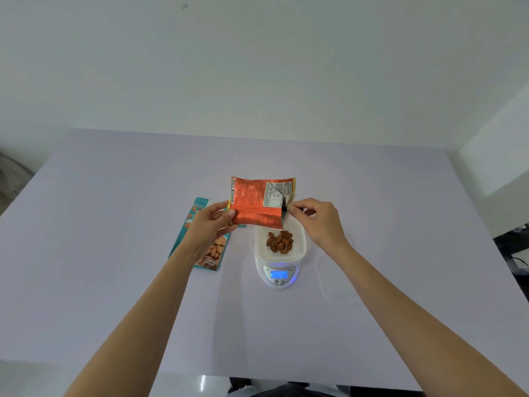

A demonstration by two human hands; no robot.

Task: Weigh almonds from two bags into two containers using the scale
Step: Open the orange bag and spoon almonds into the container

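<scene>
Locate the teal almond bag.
Head view: the teal bag lies flat on the table, left of the scale, partly hidden behind the left hand.

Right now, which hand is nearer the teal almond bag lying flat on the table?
Left. The left hand is directly above the teal almond bag, gripping the orange foil bag; the right hand pinches that bag's right edge, by the white scale.

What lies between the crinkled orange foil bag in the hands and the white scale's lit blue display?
In the head view, a white perforated plastic container of brown almonds, sitting on the white scale.
</scene>
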